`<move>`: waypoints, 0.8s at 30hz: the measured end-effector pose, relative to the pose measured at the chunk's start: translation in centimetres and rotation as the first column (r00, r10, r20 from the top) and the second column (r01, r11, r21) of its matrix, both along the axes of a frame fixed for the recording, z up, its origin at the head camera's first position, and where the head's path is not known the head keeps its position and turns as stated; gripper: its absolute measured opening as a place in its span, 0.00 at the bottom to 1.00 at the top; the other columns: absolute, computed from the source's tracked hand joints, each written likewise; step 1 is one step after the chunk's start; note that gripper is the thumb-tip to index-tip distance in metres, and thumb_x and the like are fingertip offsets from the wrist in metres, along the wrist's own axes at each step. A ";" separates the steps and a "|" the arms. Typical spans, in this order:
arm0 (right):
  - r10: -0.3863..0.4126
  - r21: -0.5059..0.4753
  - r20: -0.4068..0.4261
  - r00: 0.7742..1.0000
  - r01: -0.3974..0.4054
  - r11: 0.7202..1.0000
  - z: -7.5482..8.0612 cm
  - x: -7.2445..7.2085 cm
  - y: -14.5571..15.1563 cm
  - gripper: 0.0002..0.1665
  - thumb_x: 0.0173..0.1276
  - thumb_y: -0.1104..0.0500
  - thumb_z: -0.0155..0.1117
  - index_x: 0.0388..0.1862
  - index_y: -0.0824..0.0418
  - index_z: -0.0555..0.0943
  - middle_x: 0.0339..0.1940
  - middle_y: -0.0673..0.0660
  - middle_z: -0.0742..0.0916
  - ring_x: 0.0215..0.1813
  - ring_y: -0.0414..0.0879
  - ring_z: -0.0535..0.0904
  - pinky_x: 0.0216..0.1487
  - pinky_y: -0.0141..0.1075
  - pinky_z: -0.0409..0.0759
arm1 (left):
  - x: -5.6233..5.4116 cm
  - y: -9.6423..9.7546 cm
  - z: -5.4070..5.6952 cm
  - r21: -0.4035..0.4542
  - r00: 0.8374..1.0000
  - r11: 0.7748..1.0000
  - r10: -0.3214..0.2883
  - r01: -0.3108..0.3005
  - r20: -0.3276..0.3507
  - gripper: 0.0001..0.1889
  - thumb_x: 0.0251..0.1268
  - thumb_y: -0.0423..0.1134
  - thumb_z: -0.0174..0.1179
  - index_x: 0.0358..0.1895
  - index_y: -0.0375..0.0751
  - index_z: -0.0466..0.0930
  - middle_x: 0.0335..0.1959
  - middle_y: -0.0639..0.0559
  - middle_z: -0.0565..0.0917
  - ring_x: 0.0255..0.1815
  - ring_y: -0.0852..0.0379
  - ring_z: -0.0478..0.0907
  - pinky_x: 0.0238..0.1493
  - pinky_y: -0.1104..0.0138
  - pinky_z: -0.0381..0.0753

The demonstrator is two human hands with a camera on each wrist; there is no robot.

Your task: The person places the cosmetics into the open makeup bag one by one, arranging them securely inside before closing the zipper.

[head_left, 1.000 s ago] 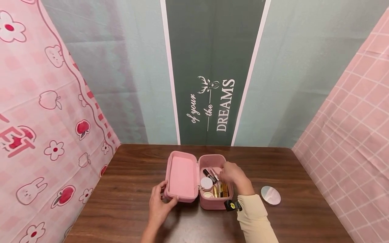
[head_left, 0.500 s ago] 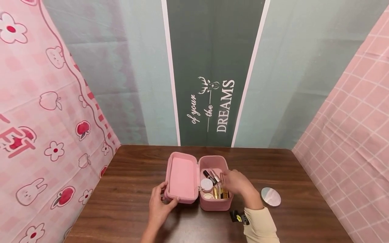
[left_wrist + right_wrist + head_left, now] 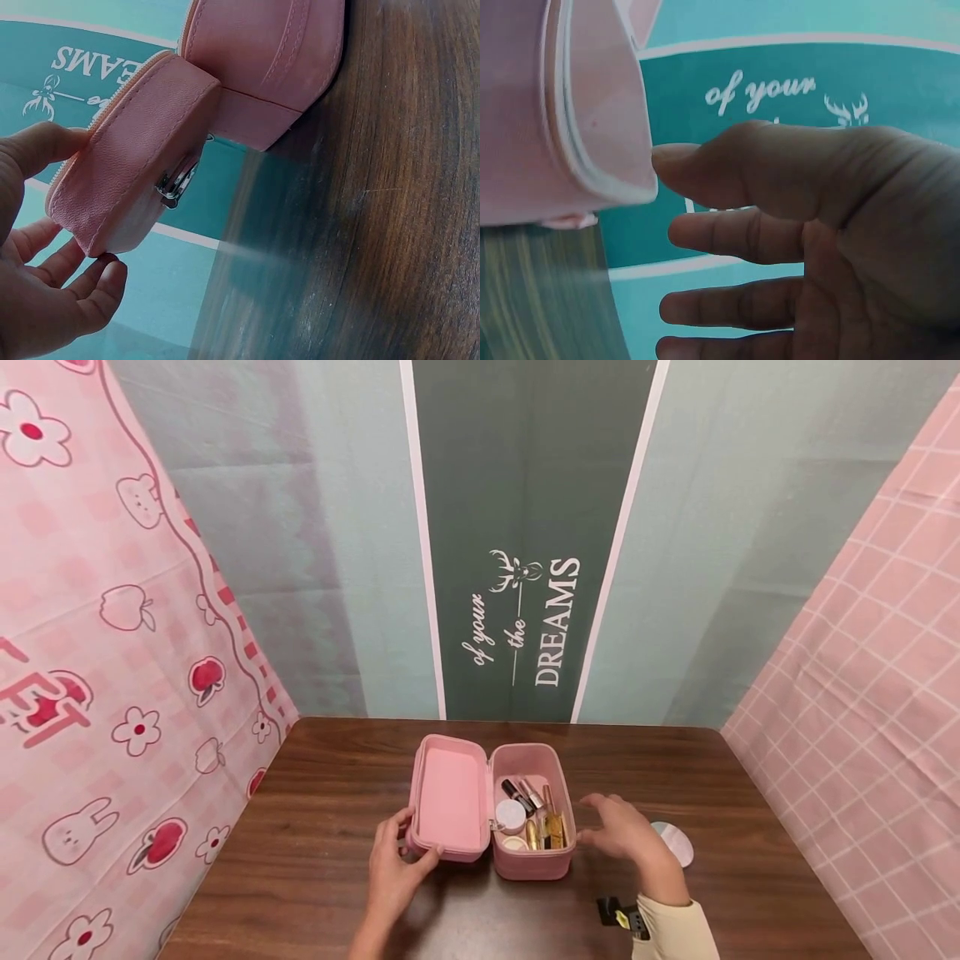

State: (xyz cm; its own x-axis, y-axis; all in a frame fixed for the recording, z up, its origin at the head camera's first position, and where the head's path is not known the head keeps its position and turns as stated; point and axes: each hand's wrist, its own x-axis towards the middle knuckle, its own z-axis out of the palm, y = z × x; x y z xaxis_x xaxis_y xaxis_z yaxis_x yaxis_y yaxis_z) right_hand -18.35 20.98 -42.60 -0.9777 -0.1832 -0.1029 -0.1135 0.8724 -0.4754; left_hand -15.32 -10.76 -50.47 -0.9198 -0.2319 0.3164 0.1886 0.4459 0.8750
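1. Right hand [image 3: 618, 828] now stands outside the pink case [image 3: 532, 865] at 3 o'clock, shifted from over its interior in the earlier frame.
2. Its fingers are spread and hold nothing; thumb tip is at the rim, contact cannot be told.
3. Left hand [image 3: 397, 860], at 8 o'clock of the open lid [image 3: 452, 793], pinches that lid between thumb and curled fingers.
4. Case rests on the wooden table [image 3: 300, 860], lid at 9 o'clock.
5. Inside: white jar [image 3: 511, 816] at 9 o'clock, black tube [image 3: 516, 794] at 11.
6. Round disc [image 3: 679, 846], partly hidden, lies beyond the right hand.
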 end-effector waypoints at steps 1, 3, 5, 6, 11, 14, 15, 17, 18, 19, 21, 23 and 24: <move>-0.007 0.001 0.005 1.000 0.007 1.000 -0.1 0.1 0.3 0.30 0.52 0.59 0.70 0.53 0.69 0.75 0.47 0.68 0.79 0.51 0.65 0.73 0.47 0.57 0.71 | 0.0 0.0 0.0 0.001 1.000 1.000 0.000 0.000 0.005 0.35 0.34 0.31 0.76 0.55 0.38 0.73 0.45 0.48 0.74 0.43 0.53 0.73 0.38 0.59 0.74; -0.023 0.006 0.015 1.000 0.023 1.000 -0.4 0.2 1.0 0.30 0.53 0.59 0.70 0.53 0.70 0.74 0.48 0.70 0.79 0.52 0.66 0.72 0.48 0.58 0.70 | 0.0 0.0 0.1 0.000 1.000 1.000 -0.001 0.001 0.008 0.35 0.35 0.31 0.76 0.55 0.38 0.73 0.46 0.48 0.74 0.43 0.53 0.73 0.38 0.58 0.74; -0.033 0.010 0.016 0.999 0.033 0.999 -0.7 0.3 1.7 0.31 0.53 0.58 0.70 0.54 0.71 0.74 0.48 0.71 0.79 0.52 0.67 0.72 0.48 0.57 0.70 | 0.0 0.0 0.1 0.003 1.000 1.000 -0.007 0.007 0.006 0.35 0.35 0.31 0.76 0.55 0.37 0.72 0.46 0.47 0.74 0.43 0.52 0.73 0.38 0.58 0.74; -0.039 0.014 0.018 0.999 0.038 0.999 -0.9 0.3 2.0 0.31 0.53 0.58 0.70 0.54 0.72 0.74 0.48 0.71 0.79 0.52 0.67 0.72 0.48 0.57 0.70 | 0.0 0.0 0.1 0.003 1.000 1.000 -0.010 0.010 0.004 0.35 0.35 0.31 0.76 0.55 0.37 0.72 0.46 0.47 0.74 0.43 0.51 0.73 0.38 0.58 0.74; -0.065 0.013 0.052 0.997 0.065 0.998 -1.5 0.6 3.4 0.32 0.53 0.58 0.69 0.54 0.73 0.73 0.48 0.74 0.78 0.51 0.67 0.73 0.47 0.57 0.71 | 0.1 -0.1 0.0 -0.007 1.000 1.000 -0.014 0.014 -0.020 0.35 0.36 0.32 0.76 0.55 0.35 0.72 0.45 0.45 0.73 0.42 0.49 0.74 0.37 0.60 0.73; -0.069 0.034 0.043 0.997 0.068 0.997 -1.8 0.6 4.1 0.32 0.53 0.57 0.69 0.53 0.74 0.73 0.47 0.73 0.79 0.49 0.67 0.74 0.46 0.56 0.71 | 0.0 -0.1 0.0 -0.011 1.000 1.000 -0.011 0.011 -0.017 0.35 0.37 0.32 0.75 0.55 0.36 0.72 0.45 0.46 0.73 0.42 0.50 0.74 0.37 0.61 0.73; -0.071 0.044 0.037 0.997 0.069 0.997 -1.9 0.6 4.3 0.32 0.53 0.57 0.69 0.53 0.74 0.74 0.46 0.73 0.79 0.49 0.67 0.75 0.45 0.56 0.72 | 0.0 -0.1 0.0 -0.008 1.000 1.000 -0.012 0.012 -0.014 0.35 0.37 0.32 0.75 0.55 0.36 0.72 0.46 0.45 0.73 0.42 0.50 0.74 0.37 0.60 0.73; -0.074 0.070 0.023 0.997 0.072 0.995 -2.0 0.7 4.7 0.32 0.52 0.55 0.69 0.52 0.73 0.74 0.45 0.73 0.80 0.47 0.66 0.76 0.44 0.55 0.72 | 0.0 0.0 0.1 -0.003 1.000 1.000 -0.015 0.015 -0.007 0.35 0.37 0.31 0.75 0.55 0.36 0.72 0.46 0.45 0.73 0.42 0.50 0.74 0.37 0.60 0.73; -0.075 0.084 0.016 0.997 0.074 0.994 -2.1 0.7 4.8 0.31 0.52 0.55 0.69 0.52 0.73 0.75 0.44 0.72 0.80 0.47 0.66 0.76 0.44 0.55 0.72 | 0.0 0.0 0.1 -0.001 1.000 1.000 -0.017 0.017 -0.005 0.35 0.37 0.31 0.75 0.55 0.36 0.71 0.46 0.45 0.73 0.42 0.50 0.74 0.37 0.59 0.73; -0.078 0.093 0.012 0.997 0.077 0.993 -2.2 0.7 5.0 0.31 0.52 0.54 0.69 0.51 0.73 0.75 0.44 0.72 0.81 0.46 0.65 0.76 0.44 0.55 0.72 | 0.0 0.0 0.1 0.001 1.000 1.000 -0.018 0.018 -0.003 0.35 0.37 0.31 0.75 0.55 0.36 0.71 0.46 0.45 0.73 0.42 0.50 0.74 0.37 0.59 0.73; -0.077 0.107 0.006 0.997 0.076 0.991 -2.4 0.8 5.3 0.31 0.52 0.55 0.69 0.50 0.73 0.75 0.42 0.71 0.81 0.46 0.65 0.77 0.44 0.54 0.72 | -0.1 0.0 0.2 0.009 1.000 1.000 -0.019 0.019 0.004 0.35 0.37 0.31 0.75 0.55 0.36 0.72 0.46 0.45 0.73 0.42 0.50 0.74 0.37 0.58 0.73; -0.079 0.109 0.007 0.997 0.078 0.991 -2.6 0.8 5.7 0.30 0.52 0.56 0.69 0.49 0.75 0.75 0.38 0.69 0.82 0.44 0.64 0.77 0.44 0.54 0.72 | -0.1 0.1 0.2 0.013 1.000 1.000 -0.019 0.019 0.009 0.35 0.37 0.31 0.75 0.55 0.36 0.72 0.46 0.45 0.73 0.42 0.50 0.74 0.37 0.57 0.74; -0.083 0.105 0.013 0.996 0.081 0.991 -2.7 0.8 5.8 0.30 0.52 0.56 0.69 0.49 0.75 0.75 0.38 0.68 0.82 0.43 0.64 0.77 0.44 0.54 0.72 | -0.1 0.1 0.1 0.014 1.000 1.000 -0.019 0.019 0.010 0.35 0.37 0.31 0.75 0.55 0.36 0.72 0.46 0.46 0.73 0.42 0.50 0.74 0.37 0.57 0.74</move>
